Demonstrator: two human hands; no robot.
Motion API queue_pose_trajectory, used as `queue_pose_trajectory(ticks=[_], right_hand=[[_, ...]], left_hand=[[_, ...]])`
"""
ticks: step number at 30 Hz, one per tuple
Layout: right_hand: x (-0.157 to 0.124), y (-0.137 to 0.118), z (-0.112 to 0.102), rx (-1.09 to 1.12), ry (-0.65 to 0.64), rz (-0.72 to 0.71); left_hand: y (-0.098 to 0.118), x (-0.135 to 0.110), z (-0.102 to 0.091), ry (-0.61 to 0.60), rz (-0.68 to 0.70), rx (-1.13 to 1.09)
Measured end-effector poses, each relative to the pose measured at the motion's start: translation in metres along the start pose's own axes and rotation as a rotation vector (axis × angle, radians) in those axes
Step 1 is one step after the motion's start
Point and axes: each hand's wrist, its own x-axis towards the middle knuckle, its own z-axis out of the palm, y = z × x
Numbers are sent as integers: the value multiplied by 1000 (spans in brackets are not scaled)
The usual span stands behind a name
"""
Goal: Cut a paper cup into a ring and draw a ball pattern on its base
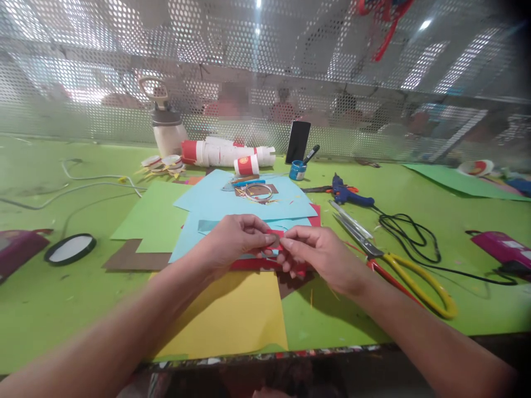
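Note:
My left hand [236, 239] and my right hand [321, 257] meet above a stack of coloured paper sheets [249, 205]. Both pinch one small brown paper piece [274, 241] between thumbs and fingertips. Under the hands lie a red sheet [253, 264], light blue sheets and a yellow sheet [232, 318] nearer the table edge. A brown L-shaped offcut [133, 257] lies to the left, beside a light green sheet [155, 215].
Yellow-handled scissors [398, 262] lie right of my hands, beside a blue glue gun [348, 193] and its black cord [410, 237]. Stacked paper cups [226, 153], a small blue pot [297, 169], a phone [297, 141] and a jug [167, 127] stand at the back. A black-rimmed round mirror [69, 249] lies left.

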Motion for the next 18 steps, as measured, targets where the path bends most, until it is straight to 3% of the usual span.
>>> queue_pose_trajectory(ticks=[10,14,18], right_hand=[[1,4,1,58,-33,25],[-2,5,2,16,-132,17],[-7,8,6,-114,-240,76]], left_hand=[[6,-7,1,-8,44,50],[9,-27,-5,24,37,71],[-8,-57,-11,139,68,288]])
